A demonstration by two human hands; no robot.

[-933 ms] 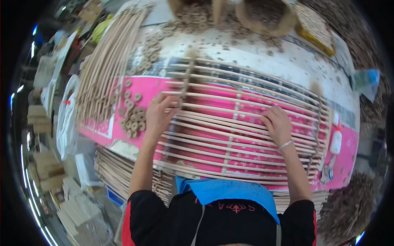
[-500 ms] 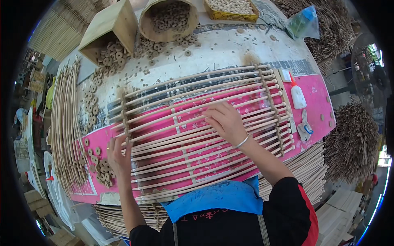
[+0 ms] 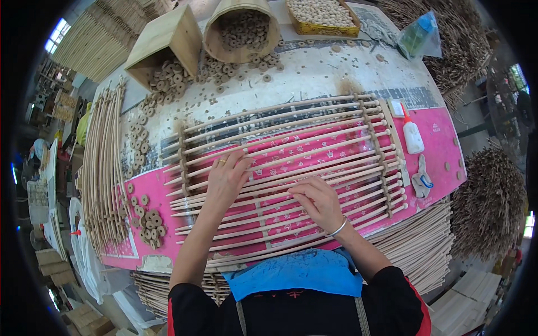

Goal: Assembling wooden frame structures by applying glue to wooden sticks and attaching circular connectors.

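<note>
Long pale wooden rods (image 3: 314,136) lie side by side across the pink sheet, with small knobs at their right ends. Toward both ends they pass through rows of brown wooden rings, the left row (image 3: 182,154) and the right row (image 3: 374,137). Over the left-middle of the rods, my left hand (image 3: 225,179) has its fingers curled down around a rod; its fingertips are partly hidden. My right hand (image 3: 318,203) pinches a rod between thumb and forefinger, lower and farther right.
Loose rings (image 3: 148,224) lie left of the rods. A wooden box (image 3: 168,42) and a round tub (image 3: 241,31) spill more rings at the back. A yellow tray (image 3: 325,25) holds pale beads. A glue bottle (image 3: 413,134) and a grey cloth (image 3: 421,178) sit at right.
My left hand has moved right and away from the left ring row, onto the middle of the rods. My right hand has come nearer and slightly right. The whole view has shifted a little.
</note>
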